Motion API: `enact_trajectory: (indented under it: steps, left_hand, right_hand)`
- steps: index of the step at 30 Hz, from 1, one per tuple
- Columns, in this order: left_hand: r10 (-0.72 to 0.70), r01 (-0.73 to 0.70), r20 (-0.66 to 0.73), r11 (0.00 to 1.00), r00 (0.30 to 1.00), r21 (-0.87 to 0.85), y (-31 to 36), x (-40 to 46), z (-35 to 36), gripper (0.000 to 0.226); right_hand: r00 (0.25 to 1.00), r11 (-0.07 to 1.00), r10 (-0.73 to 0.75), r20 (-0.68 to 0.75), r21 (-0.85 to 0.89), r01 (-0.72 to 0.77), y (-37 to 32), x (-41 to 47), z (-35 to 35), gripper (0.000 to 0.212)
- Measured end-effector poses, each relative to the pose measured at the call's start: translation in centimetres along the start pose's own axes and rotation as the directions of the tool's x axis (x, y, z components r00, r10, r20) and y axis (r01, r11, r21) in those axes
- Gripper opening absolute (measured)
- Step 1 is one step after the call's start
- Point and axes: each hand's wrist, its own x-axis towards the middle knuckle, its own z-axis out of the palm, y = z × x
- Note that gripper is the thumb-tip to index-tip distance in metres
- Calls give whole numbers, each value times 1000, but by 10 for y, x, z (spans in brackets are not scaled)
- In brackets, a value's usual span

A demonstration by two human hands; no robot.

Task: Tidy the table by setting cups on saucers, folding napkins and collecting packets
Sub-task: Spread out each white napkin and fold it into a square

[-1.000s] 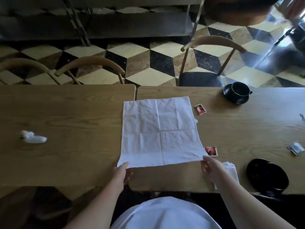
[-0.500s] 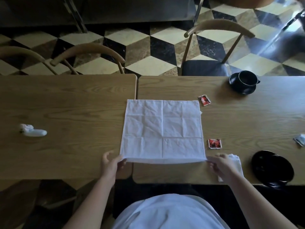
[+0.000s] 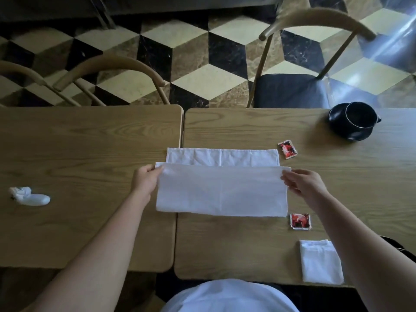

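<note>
Napkin, large (image 3: 221, 192): white cloth lying across the seam of the 2 worktop halves (image 3: 90, 143). Flat and fully open 0.5 s ago; now its near half is lifted and carried over toward the far edge, leaving a narrow strip of the lower layer uncovered at the far side.
Left hand (image 3: 145, 182): at the left end of the raised edge, fingers pinching that corner. It sat at the near left corner of the open cloth 0.5 s ago — now further from the body.
Right hand (image 3: 304, 182): at the right end of the same edge, fingers pinching the cloth; likewise moved away from the body since the earlier frame.
Napkin, folded (image 3: 320, 264): small white square near the front edge of the right worktop half, partly behind the right forearm.
Packet, far (image 3: 287, 149): red and black sachet just beside the far right corner of the large napkin, apart from it.
Packet, near (image 3: 300, 221): second red sachet just off the near right corner of the fold — place on the worktop unchanged.
Cup (image 3: 359, 115): black, upright on a black saucer (image 3: 351, 134), far right, as before.
Crumpled white item (image 3: 29, 196): left worktop half, well apart from the napkin, unmoved.
Chairs (image 3: 315, 52): 3 wooden backs beyond the far edge, over a checkered floor (image 3: 209, 59).
</note>
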Motion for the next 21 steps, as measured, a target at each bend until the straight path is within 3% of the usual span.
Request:
enact_trajectory:
  steps: [4, 12, 21]
  left_hand:
    - [25, -20, -51, 995, 998, 96, 13, 39, 19, 18]
    - [8, -6, -6, 970, 1000, 245, 16, 88, 42, 19]
    - [26, -33, 30, 970, 999, 241, 19, 101, 49, 14]
  right_hand:
    - [989, 973, -102, -104, -216, 78, -10, 39, 13, 14]
    - [986, 865, -142, -87, -495, 81, -23, 93, 31, 12]
    - [993, 846, -96, -65, -530, 47, -32, 109, 34, 16]
